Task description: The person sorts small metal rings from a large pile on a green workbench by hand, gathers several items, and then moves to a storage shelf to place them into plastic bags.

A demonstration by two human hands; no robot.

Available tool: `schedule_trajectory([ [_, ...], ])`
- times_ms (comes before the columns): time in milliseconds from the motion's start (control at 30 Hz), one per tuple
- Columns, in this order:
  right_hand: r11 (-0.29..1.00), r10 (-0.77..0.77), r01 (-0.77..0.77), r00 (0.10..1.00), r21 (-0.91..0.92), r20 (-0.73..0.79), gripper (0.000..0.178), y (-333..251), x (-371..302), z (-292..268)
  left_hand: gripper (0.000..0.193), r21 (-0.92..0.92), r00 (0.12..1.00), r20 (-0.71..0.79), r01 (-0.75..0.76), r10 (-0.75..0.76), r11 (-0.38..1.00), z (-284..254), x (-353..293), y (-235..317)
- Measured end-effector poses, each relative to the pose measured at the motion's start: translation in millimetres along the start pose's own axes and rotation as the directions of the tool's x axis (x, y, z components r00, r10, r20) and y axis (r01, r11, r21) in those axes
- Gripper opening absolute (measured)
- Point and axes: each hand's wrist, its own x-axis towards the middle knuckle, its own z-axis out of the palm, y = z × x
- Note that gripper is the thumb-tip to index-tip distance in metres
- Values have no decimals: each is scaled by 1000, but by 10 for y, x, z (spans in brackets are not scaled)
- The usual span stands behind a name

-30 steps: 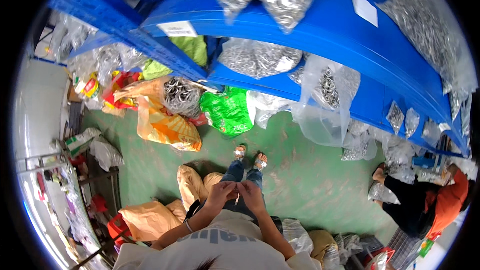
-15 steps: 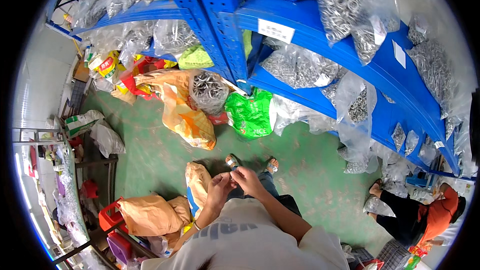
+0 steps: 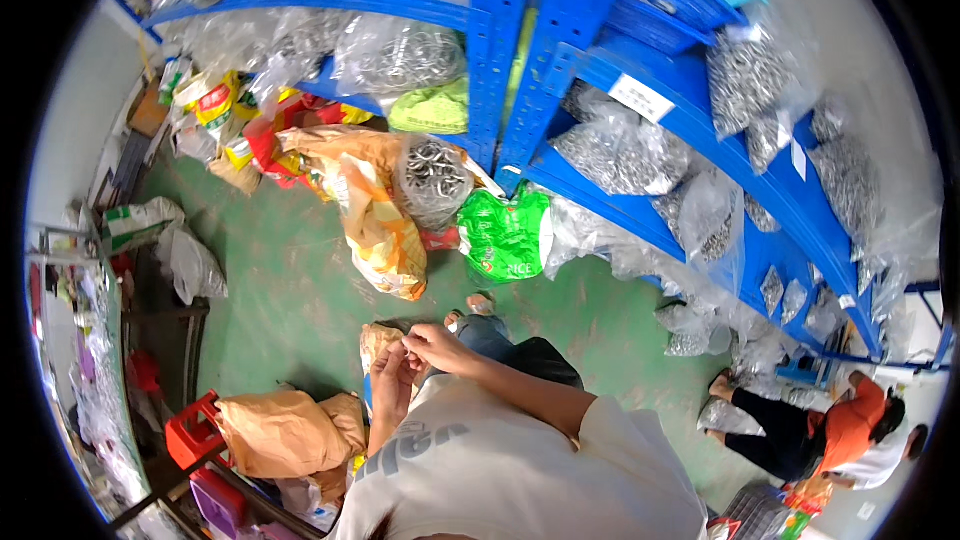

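Note:
In front of my body, my left hand (image 3: 392, 382) and my right hand (image 3: 438, 349) meet at the fingertips. Both are closed in a pinch, the right one reaching over from the right. Whatever small thing lies between the fingers is too tiny to make out. Just beyond and beneath the hands stands a brown paper sack (image 3: 379, 342) with a blue part, partly covered by my left hand. Away from the hands, a clear bag of metal rings (image 3: 435, 180) rests against an orange and white sack (image 3: 380, 240), beside a green rice bag (image 3: 505, 235).
Blue shelving (image 3: 610, 205) crosses ahead and to the right, loaded with clear bags of metal parts (image 3: 625, 155). At left are brown paper bags (image 3: 285, 430), a red stool (image 3: 192, 432) and a cluttered bench (image 3: 95, 370). Two people, one in an orange top (image 3: 852, 425), are at right.
My hands have shifted left and stay pinched together, while my body and view have turned and moved a little. A second person in white now shows behind the orange top.

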Motion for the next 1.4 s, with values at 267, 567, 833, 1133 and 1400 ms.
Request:
schedule_trajectory([
  [267,929,54,21,980,-370,192,24,-341,631,408,17,-135,982,-103,-169,156,976,-378,66,347],
  [567,644,-192,300,954,-704,231,26,-881,1390,379,18,-185,989,-33,-148,144,972,-601,1025,739],
  [833,593,-321,293,940,-750,114,25,-1233,1626,100,21,-87,996,-15,-88,87,992,-400,1658,930],
  [1133,639,-251,335,942,-692,224,27,-1390,1894,297,19,-135,983,-72,-176,168,975,-402,1581,1229],
  [1400,606,-190,492,853,-625,486,17,-804,2684,909,20,57,870,-314,-381,379,923,-748,1125,1679],
])
